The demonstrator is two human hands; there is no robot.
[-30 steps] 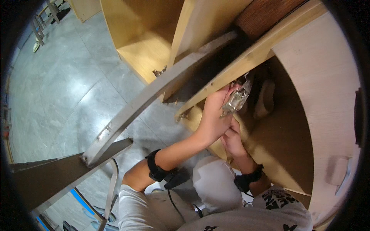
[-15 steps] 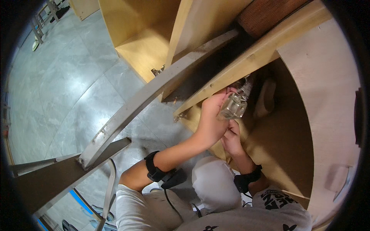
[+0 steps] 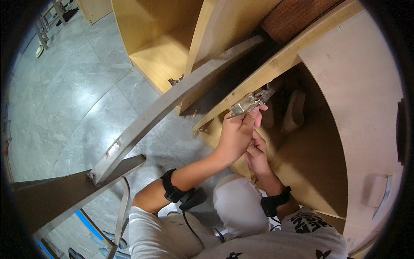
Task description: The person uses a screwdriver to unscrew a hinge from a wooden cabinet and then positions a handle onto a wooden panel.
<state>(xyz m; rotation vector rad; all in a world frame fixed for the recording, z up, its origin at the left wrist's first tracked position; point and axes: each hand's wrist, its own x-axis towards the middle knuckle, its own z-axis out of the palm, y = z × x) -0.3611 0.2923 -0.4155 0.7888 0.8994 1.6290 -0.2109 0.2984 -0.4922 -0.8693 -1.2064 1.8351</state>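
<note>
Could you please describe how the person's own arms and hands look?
The left hand and right hand are bare. Black straps circle both forearms; the left one carries a black box with a thin dark cable. The short sleeves are pale grey, the right one with dark print.

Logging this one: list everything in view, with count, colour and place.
metal hinge: 1, silver, at the left hand
other metal fittings: 2, silver, lower cabinet edges
cabinets: at least 2, light wood, top and centre-right
cabinet door: 1, pale, right
handle: 1, silver, on the door
shoe: at least 1, beige, inside the right-hand cabinet
woven-looking object: 1, brown, top right
metal frame: 1, grey, left to centre
floor tiles: several, grey, left
armbands: 2, black, forearms
clothing: white and grey, bottom
right hand: 1, bare, below the left
left hand: 1, bare, centre
</note>
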